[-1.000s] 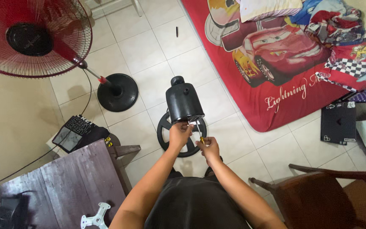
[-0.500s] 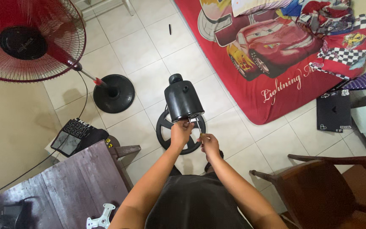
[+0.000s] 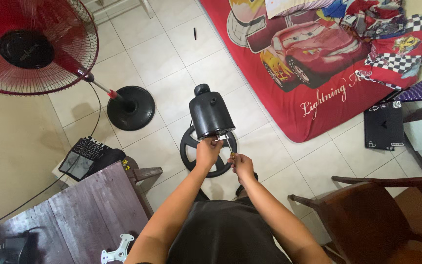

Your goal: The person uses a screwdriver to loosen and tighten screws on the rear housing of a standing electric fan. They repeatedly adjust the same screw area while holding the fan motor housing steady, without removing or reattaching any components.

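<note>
A black fan motor housing [image 3: 210,115] stands on a pole above its round black base [image 3: 191,151] on the tiled floor. My left hand [image 3: 207,152] grips the near edge of the housing. My right hand [image 3: 242,165] holds a screwdriver [image 3: 229,145] with a yellow handle, its metal shaft angled up toward the housing's near face. What the tip touches is too small to tell.
A red standing fan [image 3: 35,46] with its round black base [image 3: 130,107] stands at the left. A dark wooden table [image 3: 74,215] carries a white bracket [image 3: 118,253]. A wooden chair [image 3: 382,215] is at the right. A red mattress [image 3: 313,63] lies at the back right.
Both hands stay at the housing with the screwdriver; the right hand has shifted slightly. The camera view has drifted a little.
</note>
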